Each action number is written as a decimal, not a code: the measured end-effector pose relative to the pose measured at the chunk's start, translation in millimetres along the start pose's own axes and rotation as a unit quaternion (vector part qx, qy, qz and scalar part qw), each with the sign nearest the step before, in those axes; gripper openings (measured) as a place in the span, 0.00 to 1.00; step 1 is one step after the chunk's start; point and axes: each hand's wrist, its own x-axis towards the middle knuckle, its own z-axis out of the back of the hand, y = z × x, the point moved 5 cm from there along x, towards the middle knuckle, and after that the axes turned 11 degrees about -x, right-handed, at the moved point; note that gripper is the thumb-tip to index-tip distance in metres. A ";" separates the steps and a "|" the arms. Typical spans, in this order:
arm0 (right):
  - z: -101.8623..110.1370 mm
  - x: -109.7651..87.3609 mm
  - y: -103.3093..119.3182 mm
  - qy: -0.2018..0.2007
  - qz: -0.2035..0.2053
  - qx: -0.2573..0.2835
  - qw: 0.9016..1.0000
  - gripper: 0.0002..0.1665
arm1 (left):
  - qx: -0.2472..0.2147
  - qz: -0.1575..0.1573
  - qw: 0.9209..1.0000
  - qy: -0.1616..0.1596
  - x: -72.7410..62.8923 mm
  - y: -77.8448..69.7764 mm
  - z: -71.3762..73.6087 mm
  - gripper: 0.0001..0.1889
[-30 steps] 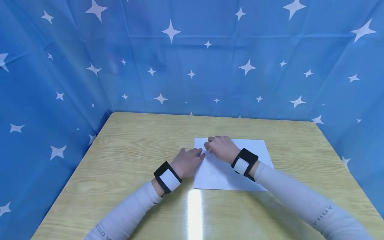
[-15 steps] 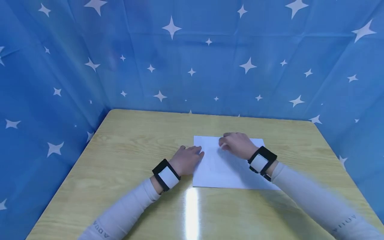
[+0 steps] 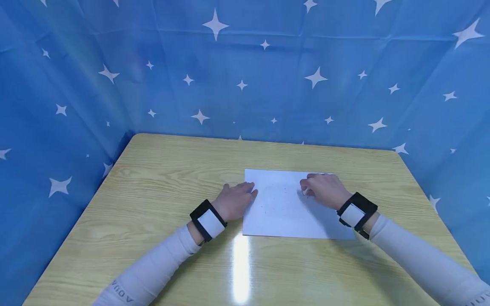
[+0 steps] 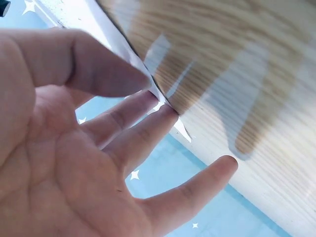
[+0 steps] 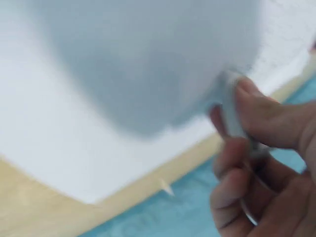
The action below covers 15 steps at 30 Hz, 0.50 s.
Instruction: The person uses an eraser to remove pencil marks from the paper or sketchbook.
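A white sheet of paper (image 3: 283, 227) lies flat on the table, with faint marks and small dark crumbs on its left half. My right hand (image 3: 325, 189) pinches a small whitish eraser (image 5: 230, 106) between thumb and curled fingers, over the sheet's upper right part. In the right wrist view, blurred by motion, the eraser's end is right at the paper and crumbs (image 5: 281, 29) show beyond it. My left hand (image 3: 233, 201) rests at the paper's left edge, fingers spread and fairly straight. Its fingertips (image 4: 168, 112) are on the sheet's border in the left wrist view.
The wood-grain table (image 3: 172, 178) extends around the paper, with a bright light reflection (image 3: 241, 267) in front. A blue curtain with white stars (image 3: 229, 85) hangs behind and at both sides. Black bands (image 3: 357, 214) sit on both wrists.
My right hand has moved rightward across the paper with the eraser, from near the left edge to the right part, uncovering crumbs. My left hand stays at the left edge. The head view has tilted slightly.
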 end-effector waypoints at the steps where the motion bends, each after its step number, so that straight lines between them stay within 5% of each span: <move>1: 1.5 3.0 1.5 0.005 0.003 0.012 1.000 0.07 | -0.002 0.000 1.000 0.003 0.5 0.2 -0.4 0.25; 6: 7.3 40.7 48.9 0.025 0.028 0.062 0.997 0.04 | -0.007 -0.006 1.000 -0.001 -1.3 -1.0 -11.7 0.26; 9: 7.8 53.8 77.4 0.017 0.060 0.042 0.997 0.06 | 0.008 -0.013 1.000 -0.009 -2.1 -5.4 -14.1 0.27; 12: 8.2 50.7 76.8 -0.003 0.083 -0.006 0.996 0.04 | 0.014 -0.015 1.000 -0.015 0.2 -6.3 -11.4 0.27; 15: 8.6 34.4 52.4 -0.009 0.070 -0.018 0.997 0.04 | 0.014 -0.008 1.000 -0.014 1.7 -2.3 -4.4 0.26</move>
